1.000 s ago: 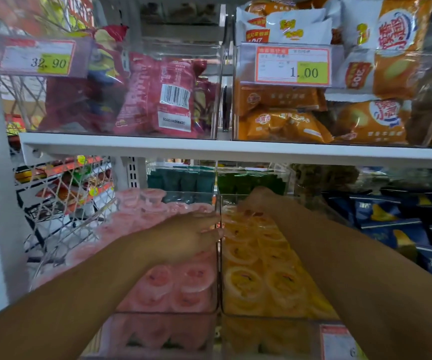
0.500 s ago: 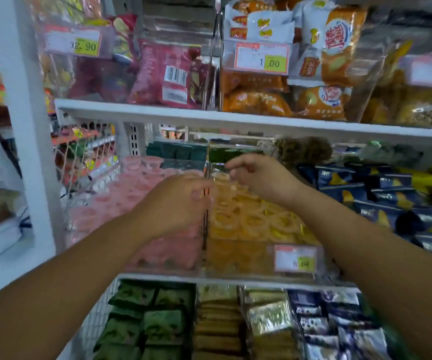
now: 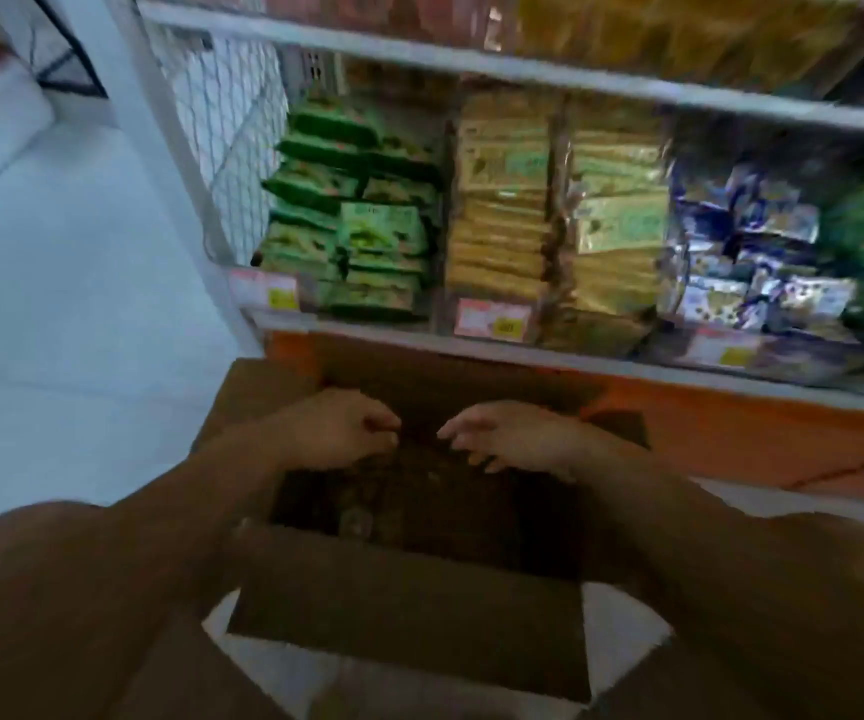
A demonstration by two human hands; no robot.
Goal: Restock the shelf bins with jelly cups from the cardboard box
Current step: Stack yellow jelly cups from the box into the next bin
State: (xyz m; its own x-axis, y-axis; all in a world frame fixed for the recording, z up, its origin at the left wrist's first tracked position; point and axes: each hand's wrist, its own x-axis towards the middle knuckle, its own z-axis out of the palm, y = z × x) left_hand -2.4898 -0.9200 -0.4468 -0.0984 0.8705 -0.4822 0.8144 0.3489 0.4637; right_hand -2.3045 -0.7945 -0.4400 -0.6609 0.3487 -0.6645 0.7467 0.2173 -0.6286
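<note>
both hands are held over the open cardboard box (image 3: 403,579); left hand (image 3: 338,428) is curled, contents unclear; right hand (image 3: 510,433) is spread, empty.

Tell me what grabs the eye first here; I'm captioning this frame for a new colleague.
Both hands, left hand and right hand, reach into the open cardboard box at bottom centre. Behind it, a low shelf holds green packets, gold packets and blue packets, left to right.
</note>
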